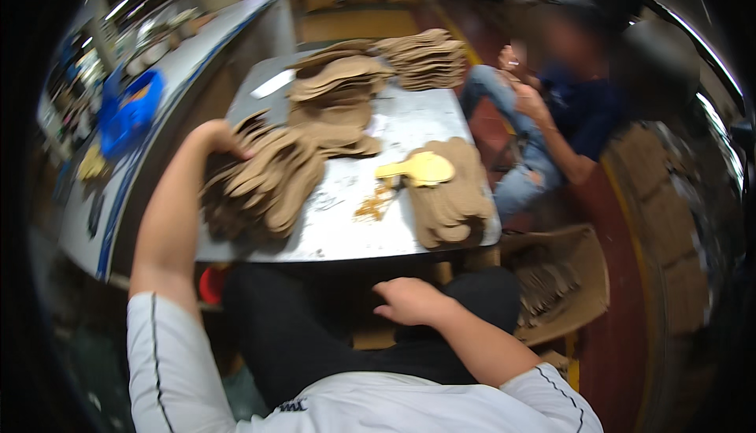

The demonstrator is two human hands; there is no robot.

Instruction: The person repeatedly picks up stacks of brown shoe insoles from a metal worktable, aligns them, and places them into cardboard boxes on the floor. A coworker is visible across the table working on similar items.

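Observation:
My left hand (pixel 221 140) reaches to the far left of the table, its fingers curled at the edge of a fanned pile of brown insoles (pixel 272 169). Part of those fingers is hidden by the pile. Above my lap, short of the table's front edge, my right hand (pixel 411 301) has its thumb apart from its fingers and holds nothing visible. A yellow insole-shaped piece (pixel 425 168) lies on top of another stack of brown insoles (pixel 447 208) at the table's right.
More insole stacks (pixel 335 106) (pixel 425 59) stand on the white table (pixel 346 232) toward the back. A bench (pixel 177 86) with a blue basket (pixel 130 114) runs along the left. A seated person (pixel 567 110) is at the right, behind a cardboard box (pixel 591 275) of brown pieces.

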